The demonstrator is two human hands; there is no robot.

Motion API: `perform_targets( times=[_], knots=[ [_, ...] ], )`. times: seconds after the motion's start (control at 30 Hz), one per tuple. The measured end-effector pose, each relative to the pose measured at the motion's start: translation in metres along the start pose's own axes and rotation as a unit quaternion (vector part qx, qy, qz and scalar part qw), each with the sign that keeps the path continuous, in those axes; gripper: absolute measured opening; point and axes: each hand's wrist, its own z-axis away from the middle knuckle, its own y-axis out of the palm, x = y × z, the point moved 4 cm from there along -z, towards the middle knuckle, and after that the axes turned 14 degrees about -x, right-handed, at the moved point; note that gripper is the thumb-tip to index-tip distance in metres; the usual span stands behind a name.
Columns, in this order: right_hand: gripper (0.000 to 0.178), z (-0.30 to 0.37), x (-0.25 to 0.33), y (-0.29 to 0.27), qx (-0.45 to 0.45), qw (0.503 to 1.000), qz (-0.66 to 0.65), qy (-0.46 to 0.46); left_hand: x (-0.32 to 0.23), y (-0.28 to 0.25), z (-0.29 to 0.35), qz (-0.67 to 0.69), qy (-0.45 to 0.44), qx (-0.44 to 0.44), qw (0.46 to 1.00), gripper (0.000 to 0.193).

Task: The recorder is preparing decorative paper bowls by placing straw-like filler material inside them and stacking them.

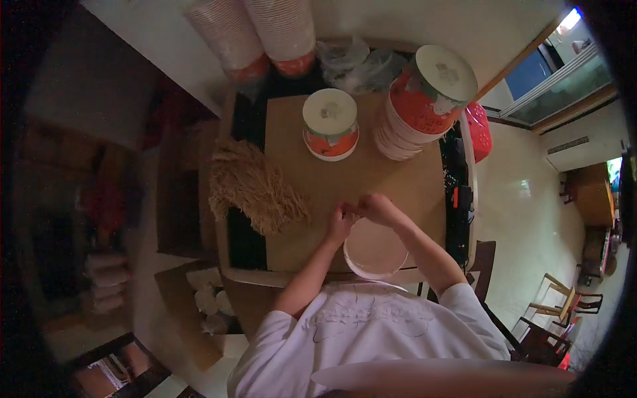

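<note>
My left hand (pixel 341 221) and my right hand (pixel 381 209) are close together at the far rim of a white round paper tub (pixel 375 248). The tub sits at the table's near edge, its pale inside facing up. Fingers of both hands are pinched at the rim; whatever lies between them is too small to make out. To the left, a loose bundle of tan cords (pixel 255 186) lies spread over the board's edge. Farther back, a short upside-down tub (pixel 330 119) in orange and green stands on the brown board (pixel 292 119).
A taller stack of upside-down tubs (pixel 431 99) stands at the back right, beside crumpled clear plastic (pixel 361 66). Tall wrapped stacks of tubs (pixel 282 33) rise at the back left. A black and orange tool (pixel 462 198) lies on the right edge. A cardboard box (pixel 182 312) stands below left.
</note>
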Motion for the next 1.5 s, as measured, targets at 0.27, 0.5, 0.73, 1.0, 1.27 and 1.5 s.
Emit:
perform_targets(
  times=[0.27,0.5,0.73,1.0,1.27,1.5],
  knots=[
    [0.027,0.011,-0.035,0.016,0.006,0.969,-0.193,0.154,-0.012,0.007,0.000,0.035,-0.058,0.011,0.998,0.013],
    [0.020,0.013,-0.023,0.011,0.002,0.939,-0.324,0.111,-0.009,0.007,0.000,0.049,-0.068,0.051,0.995,0.014],
    [0.013,0.019,-0.020,0.017,0.098,0.837,-0.510,0.172,-0.058,-0.028,0.012,0.348,-0.320,0.153,0.868,0.006],
    [0.008,0.019,-0.025,0.024,0.066,0.911,-0.391,0.112,-0.058,-0.042,0.008,0.185,-0.149,0.268,0.934,0.005],
    [0.007,0.018,-0.015,0.020,0.060,0.910,-0.402,0.086,-0.030,-0.030,0.005,0.057,-0.124,0.186,0.973,0.005],
    [0.004,0.020,-0.021,0.021,0.017,0.922,-0.371,0.109,-0.029,-0.021,0.017,0.132,-0.075,0.010,0.988,0.010]
  ],
)
